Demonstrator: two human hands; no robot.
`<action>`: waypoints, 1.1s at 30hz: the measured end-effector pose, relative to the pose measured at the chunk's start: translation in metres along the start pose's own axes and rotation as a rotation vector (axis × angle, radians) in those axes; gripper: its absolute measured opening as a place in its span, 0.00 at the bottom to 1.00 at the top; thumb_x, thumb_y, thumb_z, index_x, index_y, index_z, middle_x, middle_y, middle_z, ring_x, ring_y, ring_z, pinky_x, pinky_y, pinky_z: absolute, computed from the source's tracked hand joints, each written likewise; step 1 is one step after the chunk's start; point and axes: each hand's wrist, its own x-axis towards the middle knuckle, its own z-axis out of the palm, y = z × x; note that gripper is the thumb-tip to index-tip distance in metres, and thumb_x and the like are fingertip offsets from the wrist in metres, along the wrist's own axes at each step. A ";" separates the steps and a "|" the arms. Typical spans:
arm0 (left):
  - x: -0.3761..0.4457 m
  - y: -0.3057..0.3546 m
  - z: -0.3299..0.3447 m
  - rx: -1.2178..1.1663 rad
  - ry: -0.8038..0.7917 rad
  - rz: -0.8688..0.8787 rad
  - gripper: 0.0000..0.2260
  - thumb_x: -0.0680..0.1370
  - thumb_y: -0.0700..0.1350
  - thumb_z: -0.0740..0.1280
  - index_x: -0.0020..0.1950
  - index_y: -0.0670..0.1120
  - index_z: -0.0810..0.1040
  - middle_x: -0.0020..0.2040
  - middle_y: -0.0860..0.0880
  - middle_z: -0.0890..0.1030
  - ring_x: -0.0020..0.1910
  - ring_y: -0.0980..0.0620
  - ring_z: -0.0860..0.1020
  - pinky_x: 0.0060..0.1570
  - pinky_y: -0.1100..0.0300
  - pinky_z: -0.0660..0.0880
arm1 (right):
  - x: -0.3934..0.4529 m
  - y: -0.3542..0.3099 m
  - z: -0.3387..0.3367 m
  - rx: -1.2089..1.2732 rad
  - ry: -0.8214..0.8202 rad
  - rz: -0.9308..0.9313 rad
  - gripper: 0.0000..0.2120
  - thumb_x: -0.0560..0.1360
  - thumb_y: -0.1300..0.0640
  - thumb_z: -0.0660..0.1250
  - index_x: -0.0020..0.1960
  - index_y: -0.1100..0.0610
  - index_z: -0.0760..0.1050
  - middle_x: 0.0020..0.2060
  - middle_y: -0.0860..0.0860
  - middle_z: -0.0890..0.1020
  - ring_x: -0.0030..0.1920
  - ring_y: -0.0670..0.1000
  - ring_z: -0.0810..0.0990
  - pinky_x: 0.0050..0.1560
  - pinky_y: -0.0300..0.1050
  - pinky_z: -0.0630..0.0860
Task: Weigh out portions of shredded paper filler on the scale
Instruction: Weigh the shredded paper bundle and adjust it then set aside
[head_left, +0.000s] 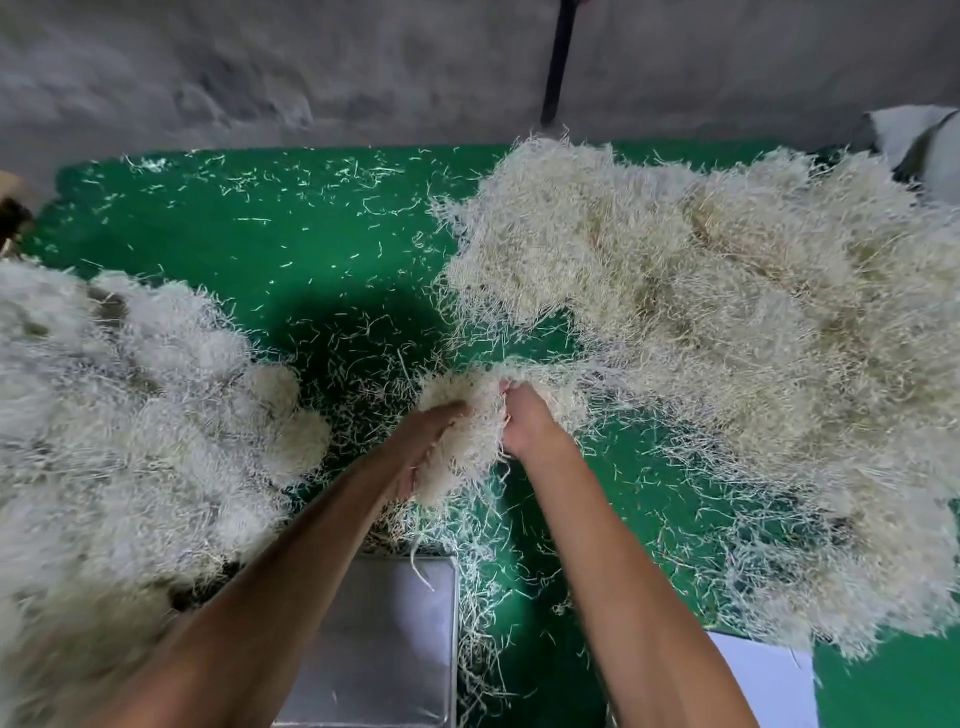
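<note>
A clump of pale shredded paper filler (467, 426) sits between my two hands above the green table (322, 291). My left hand (415, 447) cups it from the left, fingers curled into the strands. My right hand (524, 421) grips the clump's right side, fingertips buried in it. The clump trails strands back to the big loose heap of filler (727, 322) on the right. The scale's bare metal platform (384, 639) lies below my forearms at the near edge, with a few stray strands on it.
A second mass of rounded filler portions (130, 415) covers the left side. Loose strands litter the green surface. A dark pole (558, 62) stands at the grey back wall. A white sheet (763, 680) lies at the near right.
</note>
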 end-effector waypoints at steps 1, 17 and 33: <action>-0.001 0.003 -0.002 -0.026 0.023 -0.013 0.27 0.79 0.60 0.65 0.75 0.50 0.69 0.69 0.46 0.76 0.67 0.44 0.74 0.66 0.43 0.69 | 0.001 -0.003 0.002 -0.105 0.021 -0.005 0.12 0.85 0.62 0.51 0.47 0.57 0.69 0.46 0.54 0.75 0.38 0.48 0.72 0.41 0.42 0.73; 0.005 0.006 -0.006 -0.411 0.138 0.098 0.11 0.81 0.56 0.65 0.56 0.50 0.78 0.39 0.55 0.83 0.29 0.63 0.81 0.26 0.69 0.75 | 0.046 -0.053 0.064 -0.403 0.050 -0.096 0.18 0.83 0.68 0.61 0.73 0.66 0.69 0.62 0.60 0.79 0.57 0.55 0.83 0.46 0.34 0.79; -0.023 -0.018 -0.093 -0.381 0.270 0.081 0.16 0.71 0.70 0.67 0.52 0.65 0.83 0.52 0.51 0.86 0.50 0.47 0.85 0.43 0.47 0.82 | 0.060 -0.070 0.001 -0.572 0.024 -0.101 0.29 0.84 0.38 0.57 0.64 0.64 0.73 0.55 0.59 0.78 0.54 0.60 0.81 0.65 0.64 0.77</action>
